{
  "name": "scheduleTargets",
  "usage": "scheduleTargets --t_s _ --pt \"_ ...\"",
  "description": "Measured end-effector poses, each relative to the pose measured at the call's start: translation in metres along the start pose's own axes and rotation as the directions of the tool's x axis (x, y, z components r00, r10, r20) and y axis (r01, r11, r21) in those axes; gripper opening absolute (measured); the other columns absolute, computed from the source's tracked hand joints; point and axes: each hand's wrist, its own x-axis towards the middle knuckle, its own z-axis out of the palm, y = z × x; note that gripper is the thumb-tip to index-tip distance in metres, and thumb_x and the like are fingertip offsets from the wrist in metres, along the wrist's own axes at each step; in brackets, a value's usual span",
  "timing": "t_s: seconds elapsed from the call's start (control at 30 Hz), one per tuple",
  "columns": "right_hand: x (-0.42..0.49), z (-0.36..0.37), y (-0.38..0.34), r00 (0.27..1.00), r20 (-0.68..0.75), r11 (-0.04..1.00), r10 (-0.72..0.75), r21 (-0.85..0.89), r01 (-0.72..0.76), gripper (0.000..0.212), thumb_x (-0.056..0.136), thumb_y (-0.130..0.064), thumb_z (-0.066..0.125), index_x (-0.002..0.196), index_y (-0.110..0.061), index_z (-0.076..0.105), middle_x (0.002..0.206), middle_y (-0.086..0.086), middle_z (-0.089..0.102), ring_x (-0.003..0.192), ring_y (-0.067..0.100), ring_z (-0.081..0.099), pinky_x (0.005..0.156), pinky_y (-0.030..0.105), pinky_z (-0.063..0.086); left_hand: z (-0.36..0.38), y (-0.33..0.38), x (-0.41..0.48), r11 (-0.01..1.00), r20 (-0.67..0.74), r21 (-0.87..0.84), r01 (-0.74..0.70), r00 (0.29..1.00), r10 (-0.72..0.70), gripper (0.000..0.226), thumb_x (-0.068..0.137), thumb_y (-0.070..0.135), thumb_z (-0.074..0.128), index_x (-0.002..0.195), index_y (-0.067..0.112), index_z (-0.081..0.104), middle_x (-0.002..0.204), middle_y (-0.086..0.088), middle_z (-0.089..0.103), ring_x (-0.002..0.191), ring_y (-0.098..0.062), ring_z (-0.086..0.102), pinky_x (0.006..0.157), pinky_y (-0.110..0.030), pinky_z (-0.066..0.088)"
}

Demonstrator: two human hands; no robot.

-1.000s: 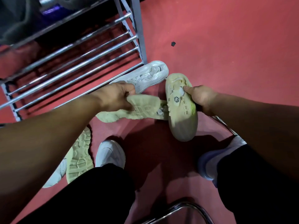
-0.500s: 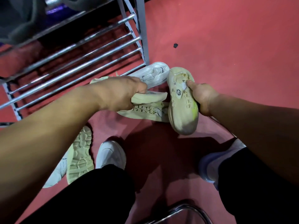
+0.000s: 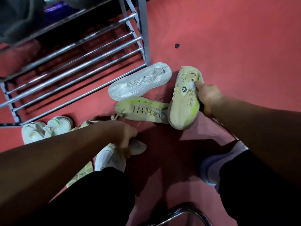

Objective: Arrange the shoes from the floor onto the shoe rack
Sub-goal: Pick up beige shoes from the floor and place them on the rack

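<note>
My right hand (image 3: 207,97) grips a beige sneaker (image 3: 184,103) by its opening, toe pointing toward me, just above the red floor. My left hand (image 3: 125,136) is closed on another beige shoe (image 3: 138,147), mostly hidden under my forearm, near my left foot. A beige sneaker with a green stripe (image 3: 140,110) lies on the floor between my hands. A white sneaker (image 3: 141,82) lies beside the foot of the metal shoe rack (image 3: 73,70), whose lower bars hold nothing.
A pair of white shoes with green trim (image 3: 47,128) sits at the rack's front left corner. A pale ridged sole (image 3: 81,175) shows under my left arm. My own feet (image 3: 110,159) and a chrome chair frame (image 3: 182,212) are close below.
My left hand has pulled its beige shoe back toward me and down, uncovering the green-striped sneaker on the floor. My right hand keeps its sneaker in nearly the same place.
</note>
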Motion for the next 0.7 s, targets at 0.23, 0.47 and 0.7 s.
scheduleTargets --t_s 0.23,0.47,0.7 --pt "0.006 -0.004 0.002 0.999 -0.034 1.0 0.01 -0.029 -0.011 0.037 0.105 -0.045 0.051 0.114 -0.011 0.062 0.088 0.006 0.07 0.073 0.024 0.071 0.059 0.034 0.059 -0.01 -0.035 0.009 0.346 -0.038 -0.927 0.145 0.882 -0.469 0.032 0.095 0.04 0.064 0.098 0.008 0.065 0.081 -0.014 0.061 0.071 -0.028 0.061 0.063 -0.036 0.056" --pt "0.011 -0.003 0.008 1.0 0.031 0.995 -0.004 -0.096 0.007 0.044 0.105 -0.044 0.052 0.119 -0.004 0.061 0.094 0.009 0.072 0.079 0.027 0.073 0.065 0.037 0.061 -0.014 -0.034 0.02 -0.207 0.078 -0.978 -0.014 0.899 -0.43 0.024 0.1 0.021 0.061 0.118 0.007 0.06 0.095 -0.014 0.063 0.095 -0.032 0.066 0.079 -0.042 0.059" --pt "0.005 0.0 0.025 0.963 0.263 0.98 0.067 -0.198 -0.014 0.044 0.108 -0.039 0.049 0.117 0.001 0.063 0.1 0.017 0.077 0.09 0.032 0.075 0.075 0.041 0.062 -0.006 -0.04 0.011 -0.316 -0.033 -0.931 -0.182 0.905 -0.425 0.023 0.09 0.005 0.065 0.11 0.014 0.058 0.091 -0.016 0.066 0.078 -0.032 0.071 0.073 -0.044 0.062"
